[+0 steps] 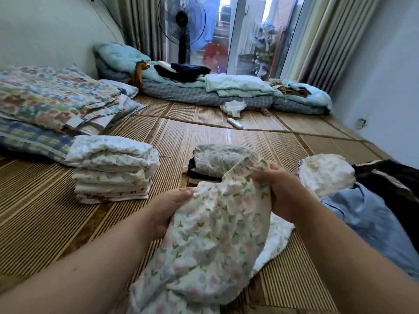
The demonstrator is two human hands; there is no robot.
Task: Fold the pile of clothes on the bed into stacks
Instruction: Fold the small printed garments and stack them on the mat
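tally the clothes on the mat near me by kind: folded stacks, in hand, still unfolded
Folded stacks: 2, the white floral stack and the grey floral stack
Garment in hand: 1, the tulip-print garment, gripped by left hand and right hand
Unfolded garments on the right: 3 visible, white crumpled garment, blue garment, black striped garment
Total: 6

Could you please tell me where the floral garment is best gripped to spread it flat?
Probably its upper edge, nearer the outer corners, each hand from its own side: the floral garment hangs crumpled from the bunched top that the left hand and right hand grip.
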